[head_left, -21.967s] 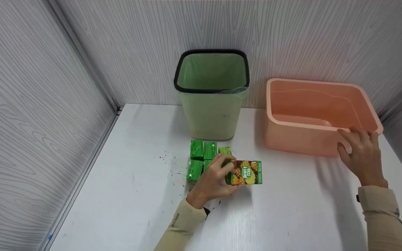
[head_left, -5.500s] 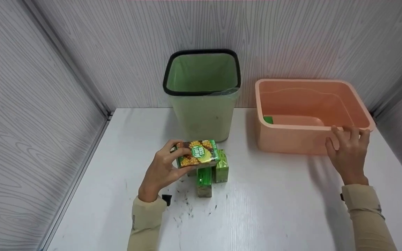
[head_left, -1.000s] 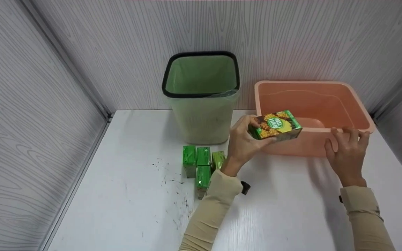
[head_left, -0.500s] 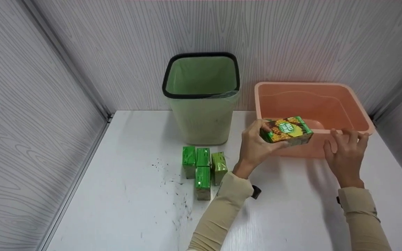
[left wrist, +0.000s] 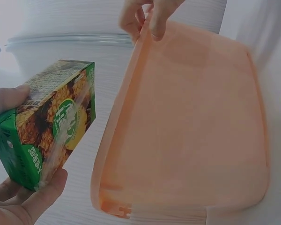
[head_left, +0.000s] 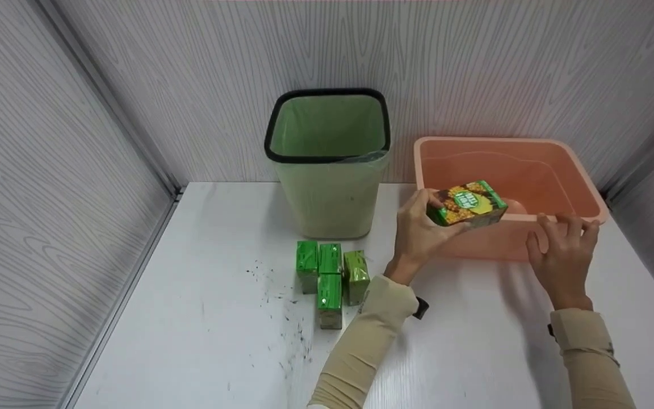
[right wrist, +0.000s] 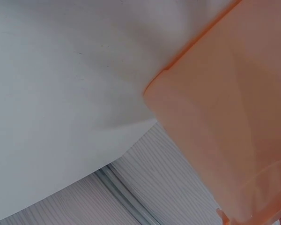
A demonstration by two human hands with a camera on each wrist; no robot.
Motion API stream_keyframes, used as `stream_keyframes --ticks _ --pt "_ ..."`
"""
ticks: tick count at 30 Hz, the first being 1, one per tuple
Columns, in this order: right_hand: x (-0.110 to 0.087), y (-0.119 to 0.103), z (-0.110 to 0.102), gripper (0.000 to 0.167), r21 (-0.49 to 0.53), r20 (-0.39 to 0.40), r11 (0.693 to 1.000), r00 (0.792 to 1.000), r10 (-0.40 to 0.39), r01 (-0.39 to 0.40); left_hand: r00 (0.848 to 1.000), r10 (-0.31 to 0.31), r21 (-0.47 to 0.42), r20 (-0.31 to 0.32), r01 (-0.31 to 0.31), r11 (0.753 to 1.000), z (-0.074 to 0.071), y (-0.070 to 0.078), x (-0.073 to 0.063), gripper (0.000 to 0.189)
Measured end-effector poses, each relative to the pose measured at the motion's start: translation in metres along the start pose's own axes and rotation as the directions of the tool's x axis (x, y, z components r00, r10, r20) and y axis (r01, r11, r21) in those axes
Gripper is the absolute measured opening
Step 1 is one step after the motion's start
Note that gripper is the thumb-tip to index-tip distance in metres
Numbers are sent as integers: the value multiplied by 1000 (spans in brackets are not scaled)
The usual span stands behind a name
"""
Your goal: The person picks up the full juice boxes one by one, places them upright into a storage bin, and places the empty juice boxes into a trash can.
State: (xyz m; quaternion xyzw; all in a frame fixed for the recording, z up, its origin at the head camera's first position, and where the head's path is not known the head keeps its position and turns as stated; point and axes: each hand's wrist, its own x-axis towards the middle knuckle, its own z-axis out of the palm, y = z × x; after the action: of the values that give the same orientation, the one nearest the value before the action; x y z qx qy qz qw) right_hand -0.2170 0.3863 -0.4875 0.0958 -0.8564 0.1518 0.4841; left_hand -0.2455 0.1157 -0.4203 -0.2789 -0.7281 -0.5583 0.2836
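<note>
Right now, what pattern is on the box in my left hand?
The box has a pineapple print with green ends, clearest in the left wrist view.

Carton (head_left: 477, 205): green ends, yellow-and-brown pineapple print, green logo. Three boxes (head_left: 330, 292): green tops; fourth box (head_left: 356, 275) yellow-green. Bin (head_left: 330, 199) pale green, rim (head_left: 327, 159) black. Tub (head_left: 491, 241) peach-orange. Walls (head_left: 446, 85) grey wood-grain. Tabletop (head_left: 219, 341) white. Sleeves (head_left: 355, 352) beige.
</note>
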Motion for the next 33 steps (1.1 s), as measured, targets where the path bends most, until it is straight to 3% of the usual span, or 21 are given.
stream_keyframes --ticks 7,14,23,33 --pt "-1 1 -1 31 3 -1 1000 1000 17 -17 999 39 89 4 -39 995 10 -3 1 52" --pt "-1 -1 -1 31 -11 -5 1000 1000 3 -3 997 81 104 0 -80 991 19 -12 9 51" --pt "1 -2 2 31 25 -15 1000 1000 2 -2 999 -13 135 -47 19 991 12 -19 28 51" --pt "-1 0 1 30 9 -16 1000 1000 -1 2 996 -67 134 -65 75 988 9 -18 40 50"
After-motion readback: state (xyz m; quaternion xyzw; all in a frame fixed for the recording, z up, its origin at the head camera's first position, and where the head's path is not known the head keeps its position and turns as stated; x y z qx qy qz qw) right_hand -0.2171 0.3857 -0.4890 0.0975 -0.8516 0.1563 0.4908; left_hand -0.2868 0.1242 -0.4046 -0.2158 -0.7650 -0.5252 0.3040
